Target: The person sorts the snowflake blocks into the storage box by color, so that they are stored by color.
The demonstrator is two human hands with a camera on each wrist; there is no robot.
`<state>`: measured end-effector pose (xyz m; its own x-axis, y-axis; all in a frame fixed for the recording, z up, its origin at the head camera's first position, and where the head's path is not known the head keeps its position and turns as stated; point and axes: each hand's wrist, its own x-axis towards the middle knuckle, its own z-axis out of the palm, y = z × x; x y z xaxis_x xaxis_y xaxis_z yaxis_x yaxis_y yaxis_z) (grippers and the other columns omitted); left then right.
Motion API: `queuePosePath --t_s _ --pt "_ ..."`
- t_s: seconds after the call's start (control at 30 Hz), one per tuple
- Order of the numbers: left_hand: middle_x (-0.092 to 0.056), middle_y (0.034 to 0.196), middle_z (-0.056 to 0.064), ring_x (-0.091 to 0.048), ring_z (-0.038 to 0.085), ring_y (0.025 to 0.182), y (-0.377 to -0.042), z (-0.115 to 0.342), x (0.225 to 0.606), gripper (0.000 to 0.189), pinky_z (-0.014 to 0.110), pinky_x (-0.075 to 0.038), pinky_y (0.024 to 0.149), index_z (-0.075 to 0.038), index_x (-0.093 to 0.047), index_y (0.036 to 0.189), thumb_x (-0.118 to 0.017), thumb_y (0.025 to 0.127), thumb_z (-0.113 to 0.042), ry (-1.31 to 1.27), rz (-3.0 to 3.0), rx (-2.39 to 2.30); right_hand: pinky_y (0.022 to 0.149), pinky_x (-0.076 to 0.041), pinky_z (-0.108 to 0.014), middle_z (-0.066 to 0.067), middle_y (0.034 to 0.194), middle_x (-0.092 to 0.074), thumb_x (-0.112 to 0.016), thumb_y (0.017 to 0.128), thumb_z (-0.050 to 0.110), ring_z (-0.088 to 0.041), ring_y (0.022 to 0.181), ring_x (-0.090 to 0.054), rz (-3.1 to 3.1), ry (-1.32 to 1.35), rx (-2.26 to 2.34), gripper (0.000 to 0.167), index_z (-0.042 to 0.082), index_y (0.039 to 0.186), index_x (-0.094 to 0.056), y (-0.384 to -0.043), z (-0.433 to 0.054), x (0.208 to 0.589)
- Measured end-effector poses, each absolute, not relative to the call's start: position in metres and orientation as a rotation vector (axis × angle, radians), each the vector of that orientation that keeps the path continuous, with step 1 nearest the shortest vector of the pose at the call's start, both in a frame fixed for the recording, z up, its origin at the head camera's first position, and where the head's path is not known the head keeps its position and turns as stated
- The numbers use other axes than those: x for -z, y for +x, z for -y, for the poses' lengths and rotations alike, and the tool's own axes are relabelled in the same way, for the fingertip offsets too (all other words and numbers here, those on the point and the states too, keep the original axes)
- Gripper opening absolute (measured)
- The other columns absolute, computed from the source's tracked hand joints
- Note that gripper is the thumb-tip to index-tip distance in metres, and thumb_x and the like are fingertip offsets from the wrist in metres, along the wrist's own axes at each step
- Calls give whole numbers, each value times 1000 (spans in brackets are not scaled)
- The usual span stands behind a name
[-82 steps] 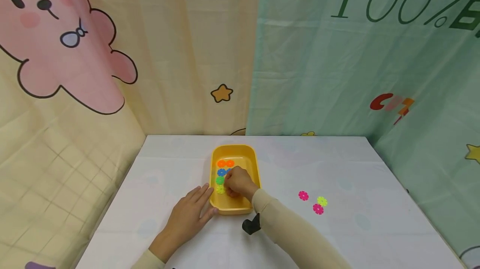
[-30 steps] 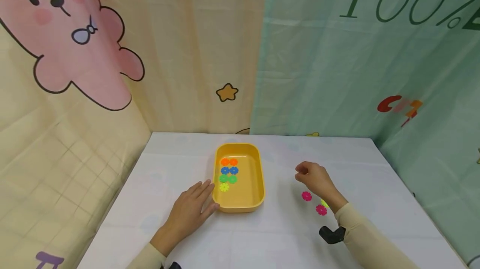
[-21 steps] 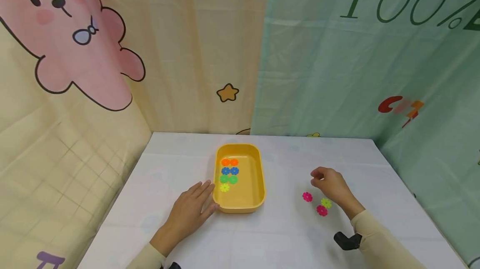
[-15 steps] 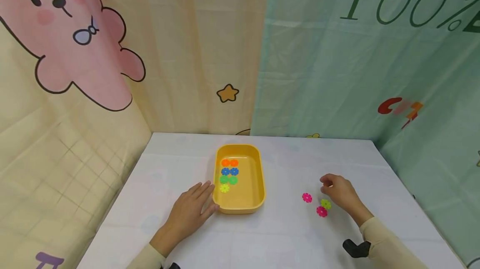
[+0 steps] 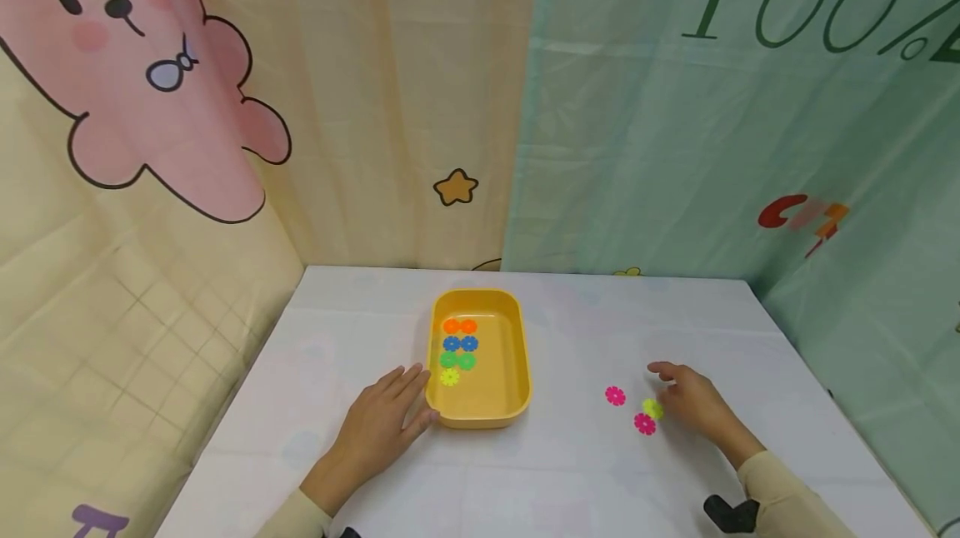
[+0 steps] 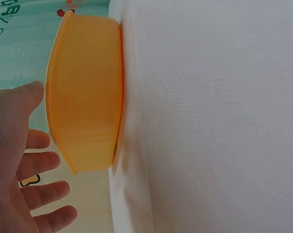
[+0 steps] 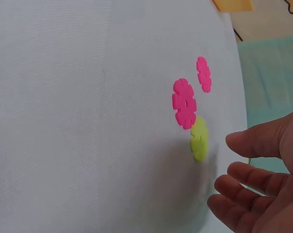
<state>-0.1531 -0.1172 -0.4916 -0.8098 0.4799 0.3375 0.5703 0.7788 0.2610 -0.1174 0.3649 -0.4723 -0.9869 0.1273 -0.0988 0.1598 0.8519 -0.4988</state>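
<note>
My left hand (image 5: 378, 421) lies at the near-left corner of the yellow tray (image 5: 506, 419), fingers straight, fingertips by the rim. Inside the tray, pairs of orange (image 5: 452, 326), blue (image 5: 452, 344) and green (image 5: 448, 361) flower-shaped discs form rows, with one yellow disc (image 5: 449, 377) below them. My right hand (image 5: 697, 405) hovers just right of a loose yellow flower-shaped disc (image 7: 199, 141), fingers loosely bent and holding nothing. That disc touches or overlaps a pink disc (image 7: 184, 104). Another pink disc (image 7: 203, 74) lies slightly apart.
A white-covered table (image 5: 555, 471) carries everything. Printed curtains (image 5: 405, 105) stand behind it and at both sides. A black strap piece (image 5: 731, 513) sits at my right wrist.
My right hand has left the tray, where a second green disc now lies, and moved right and down to the loose yellow disc, its fingers spreading. My left hand stays by the tray.
</note>
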Motion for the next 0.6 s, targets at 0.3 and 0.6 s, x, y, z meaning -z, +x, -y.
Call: queuePosePath --t_s 0.3,0.6 --pt "-59 146 9 -55 36 133 -153 117 493 63 55 -52 98 -8 -62 140 -70 94 -50 -823 2688 490 88 -59 -53 -27 122 -64 -65 92 2 -43 107 -62 -2926 212 773 39 -3 130 -63 -117 -369 476" --pt "-58 148 7 -54 35 135 -153 116 491 64 55 -52 99 -10 -60 143 -69 94 -50 -812 2723 490 91 -55 -58 -16 108 -62 -68 88 2 -33 101 -61 -2899 79 708 38 2 126 -68 -119 -371 480"
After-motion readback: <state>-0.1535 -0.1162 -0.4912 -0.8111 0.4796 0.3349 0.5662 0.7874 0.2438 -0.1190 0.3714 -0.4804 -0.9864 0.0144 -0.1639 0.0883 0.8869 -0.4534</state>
